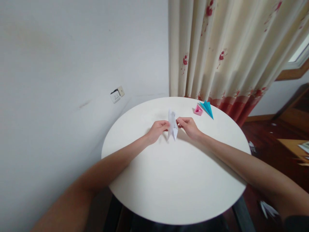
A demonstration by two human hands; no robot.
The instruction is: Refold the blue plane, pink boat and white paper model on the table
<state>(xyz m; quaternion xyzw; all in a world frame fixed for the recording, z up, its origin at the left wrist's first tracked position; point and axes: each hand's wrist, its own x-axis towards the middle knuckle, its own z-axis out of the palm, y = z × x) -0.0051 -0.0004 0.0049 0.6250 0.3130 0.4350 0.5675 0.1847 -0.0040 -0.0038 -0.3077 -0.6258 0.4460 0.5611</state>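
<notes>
The grip is being clamped from both sides: a folded white paper piece (175, 131) is being pinched by the left hand (157, 130) and right hand (190, 127) over the round white table (178, 183), seemingly so it is being steadied upright.

A pale wall (72, 48) and floral curtain (224, 42) back the round white table (173, 183) above a dark-red floor (267, 149).

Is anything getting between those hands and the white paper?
Nothing visible: the left hand and right hand are right at the folded white paper, one on each side. The pink paper and blue paper lie off to the right, not between.
</notes>
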